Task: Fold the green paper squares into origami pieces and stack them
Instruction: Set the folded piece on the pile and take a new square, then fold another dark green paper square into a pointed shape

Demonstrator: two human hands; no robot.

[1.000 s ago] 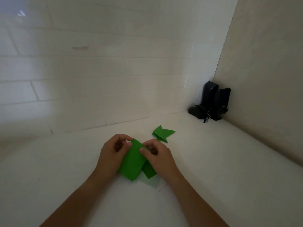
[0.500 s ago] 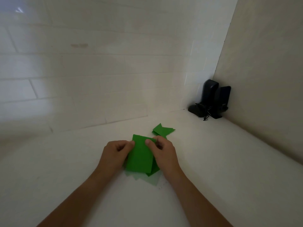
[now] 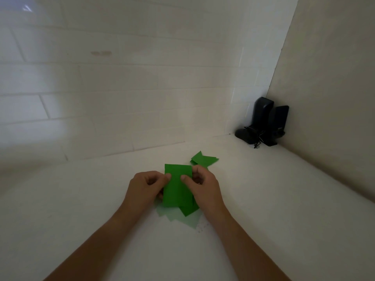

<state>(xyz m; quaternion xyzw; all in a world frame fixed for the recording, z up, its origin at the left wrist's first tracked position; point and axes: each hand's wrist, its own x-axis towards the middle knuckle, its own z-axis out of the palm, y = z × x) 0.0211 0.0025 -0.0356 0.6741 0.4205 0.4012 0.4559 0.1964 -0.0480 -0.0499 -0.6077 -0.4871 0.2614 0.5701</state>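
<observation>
A green paper sheet is held upright-facing me between both hands, just above the white counter. My left hand pinches its left edge with thumb on the front. My right hand pinches its right edge the same way. Under the sheet, more green paper squares lie loosely on the counter, partly hidden by the sheet and my right hand. A small stack of folded green origami pieces lies just beyond my right hand.
The white counter meets a white tiled wall behind and a beige side wall on the right. Two black speakers with a cord stand in the back right corner.
The green sheet has been turned from a diagonal tilt to a straight, upright rectangle, and both hands have shifted slightly away from me with it.
</observation>
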